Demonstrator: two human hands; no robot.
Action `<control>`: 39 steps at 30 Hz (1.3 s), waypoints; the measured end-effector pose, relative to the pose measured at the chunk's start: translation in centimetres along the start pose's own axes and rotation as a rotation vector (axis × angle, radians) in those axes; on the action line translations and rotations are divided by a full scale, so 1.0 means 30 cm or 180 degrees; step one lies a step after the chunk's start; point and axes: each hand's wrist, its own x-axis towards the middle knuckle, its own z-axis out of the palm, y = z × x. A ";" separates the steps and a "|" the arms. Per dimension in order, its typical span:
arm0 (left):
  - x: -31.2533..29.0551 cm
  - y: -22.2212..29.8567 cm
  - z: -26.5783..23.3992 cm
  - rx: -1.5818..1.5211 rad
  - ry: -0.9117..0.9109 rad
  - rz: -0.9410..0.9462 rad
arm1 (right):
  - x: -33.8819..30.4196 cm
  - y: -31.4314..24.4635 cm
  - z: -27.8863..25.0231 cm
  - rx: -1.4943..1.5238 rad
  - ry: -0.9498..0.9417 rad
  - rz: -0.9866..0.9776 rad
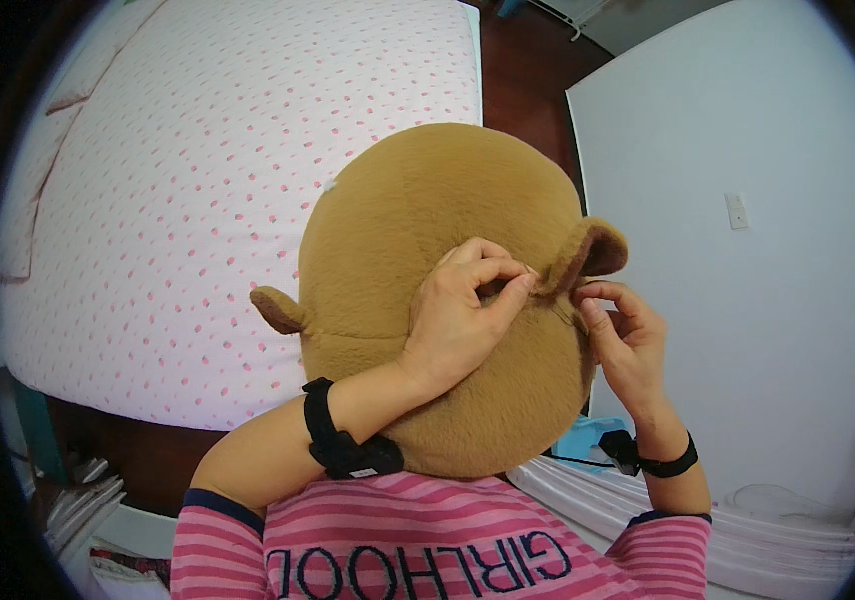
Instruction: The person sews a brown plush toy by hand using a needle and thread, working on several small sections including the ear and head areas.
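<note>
A large, round brown plush toy rests against my front, with a small ear on its left side and a larger curled ear on its right. My left hand lies across the middle of the toy, thumb and forefinger pinching its fabric beside the base of the right ear. Just right of that spot, my right hand is closed in a pinch at the toy's edge, below the ear. Whatever is between its fingertips is too small to make out. Thin dark strands show on the plush between both hands.
A bed with a white sheet patterned in small pink marks fills the left. At the right stands a white wall with a switch plate. A light-blue container and folds of clear plastic lie below my right arm.
</note>
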 end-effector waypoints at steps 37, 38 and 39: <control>-0.042 -0.007 0.044 -0.0539 0.0400 0.0475 | -0.068 -0.221 -0.044 -0.1509 -0.1166 -0.0616; -0.044 -0.007 0.048 -0.0539 0.0391 0.0477 | -0.047 -0.234 -0.048 -0.1719 -0.0536 -0.1245; -0.047 -0.007 0.052 -0.0559 0.0405 0.0525 | -0.021 -0.242 -0.051 -0.1905 0.0111 -0.1864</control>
